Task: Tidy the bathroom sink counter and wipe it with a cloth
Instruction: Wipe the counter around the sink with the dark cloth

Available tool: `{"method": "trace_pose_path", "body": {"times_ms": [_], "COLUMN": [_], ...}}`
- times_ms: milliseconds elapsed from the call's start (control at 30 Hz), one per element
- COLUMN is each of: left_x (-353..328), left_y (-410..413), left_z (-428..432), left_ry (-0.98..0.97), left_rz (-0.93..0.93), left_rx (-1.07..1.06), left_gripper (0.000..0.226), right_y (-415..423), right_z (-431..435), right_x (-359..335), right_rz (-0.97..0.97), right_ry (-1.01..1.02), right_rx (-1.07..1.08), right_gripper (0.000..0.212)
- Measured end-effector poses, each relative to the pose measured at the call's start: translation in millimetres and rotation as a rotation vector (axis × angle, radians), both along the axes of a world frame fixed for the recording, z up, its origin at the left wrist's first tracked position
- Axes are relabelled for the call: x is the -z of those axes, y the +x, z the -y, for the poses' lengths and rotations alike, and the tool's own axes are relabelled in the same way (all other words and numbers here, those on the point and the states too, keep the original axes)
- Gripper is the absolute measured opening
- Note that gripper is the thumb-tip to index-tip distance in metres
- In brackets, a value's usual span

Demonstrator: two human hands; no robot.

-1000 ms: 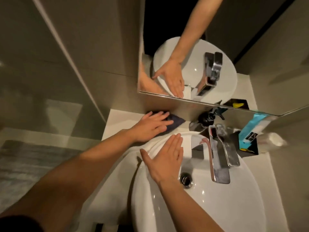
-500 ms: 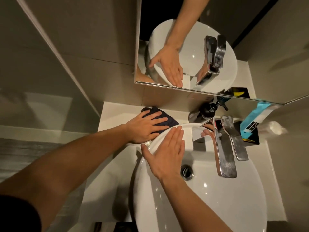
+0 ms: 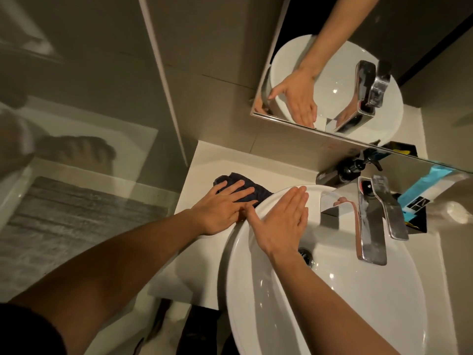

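- Head view: the left hand (image 3: 222,208) lies flat, fingers spread, pressing on the dark cloth (image 3: 245,187); the cloth pokes out at its twelve o'clock, on the pale counter (image 3: 202,170).
- The right hand (image 3: 281,221) rests flat and loose, gripping nothing, on the sink (image 3: 345,298) rim, at three o'clock from the left hand, thumb touching it.
- At the basin's one o'clock stand a chrome faucet (image 3: 371,221) and a dark pump bottle (image 3: 340,172).
- The basin is glossy white and oval; the mirror (image 3: 332,73) above it repeats hand and tap. A ribbed grey mat (image 3: 64,221) lies at nine o'clock.
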State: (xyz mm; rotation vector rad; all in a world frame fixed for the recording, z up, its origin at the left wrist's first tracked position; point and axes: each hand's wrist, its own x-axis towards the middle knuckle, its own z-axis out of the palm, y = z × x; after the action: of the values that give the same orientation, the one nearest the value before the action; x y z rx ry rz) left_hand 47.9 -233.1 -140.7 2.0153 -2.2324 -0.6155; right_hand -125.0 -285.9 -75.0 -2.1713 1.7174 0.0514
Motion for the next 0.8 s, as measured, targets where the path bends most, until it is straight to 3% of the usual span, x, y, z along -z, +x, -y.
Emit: {"method": "trace_pose_path", "body": {"times_ms": [267,533,800], "left_x": [0.2,2.3,9.0], "left_y": [-24.9,-63.6,-109.5], "left_z": [-71.5,-142.3,-192.1], "left_ry": [0.012,-0.004,-0.033], "left_rz": [-0.005,-0.023,0.002], "left_rx": [-0.204,-0.392,-0.521], "left_gripper": [0.06,0.052,0.062], "right_y": [-1.1,-5.7,-53.7], "right_z": [-0.7,3.5,-43.2], "right_x": [1.2,-1.4,-15.0], "right_rz": [0.003,0.04,0.174], "right_ry": [0.005,0.06,0.01], "right_rx": [0.008,-0.025,-0.249], "right_gripper": [0.123,0.125,0.093]}}
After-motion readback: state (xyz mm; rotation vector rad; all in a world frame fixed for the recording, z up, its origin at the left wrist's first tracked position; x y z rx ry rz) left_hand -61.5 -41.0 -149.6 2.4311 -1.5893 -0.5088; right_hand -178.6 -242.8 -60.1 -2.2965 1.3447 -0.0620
